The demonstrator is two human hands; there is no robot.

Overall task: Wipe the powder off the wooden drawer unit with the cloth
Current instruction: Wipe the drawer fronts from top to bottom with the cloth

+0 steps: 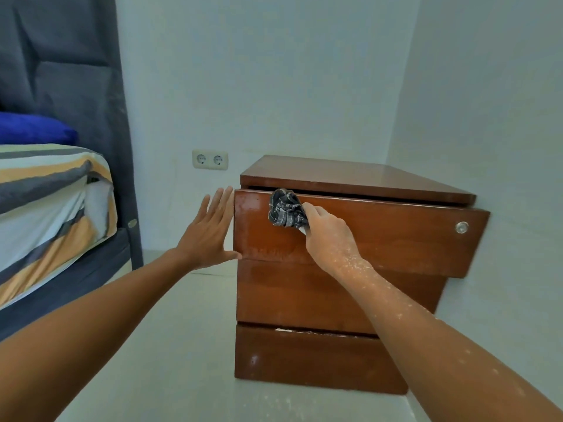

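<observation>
The wooden drawer unit [350,293] stands on the floor in the room's corner, with three drawer fronts. Its top drawer is pulled out a little. My right hand [327,236] grips a crumpled dark checked cloth [286,208] and presses it on the upper left of the top drawer front. Faint white powder streaks show on that front, left of and below the cloth. More powder lies along the top edge of the bottom drawer. White specks dot my right wrist and forearm. My left hand [210,231] is flat with fingers spread, resting against the top drawer's left edge.
A bed [51,208] with a striped sheet, a blue pillow and a grey headboard stands at the left. A double wall socket [210,159] sits on the back wall left of the unit. White walls close in behind and at the right. Pale floor with powder specks lies in front.
</observation>
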